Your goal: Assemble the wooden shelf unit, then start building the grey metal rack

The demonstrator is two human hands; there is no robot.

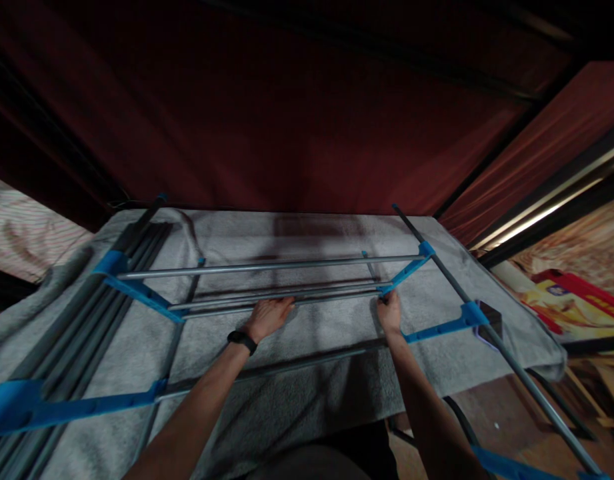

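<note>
A rack frame of grey metal tubes and blue plastic brackets lies across the grey blanket in front of me. My left hand [271,317], with a dark band at the wrist, closes on the nearer of two crossbar tubes [221,311] at mid-length. At that tube's right end, my right hand [389,312] is closed around the corner of a blue bracket [407,270]; its fingertips are partly hidden. Another crossbar [271,267] runs farther back, and a lower tube [311,358] passes beneath my forearms. The left bracket [144,297] holds the tubes' other ends.
Several loose grey tubes [94,327] lie bundled at the left, over a blue bracket [21,407]. A phone [489,323] rests beside the right upright [454,283]. Dark red fabric [307,133] hangs behind the blanket-covered surface [311,233]. A red and yellow package [577,307] is at far right.
</note>
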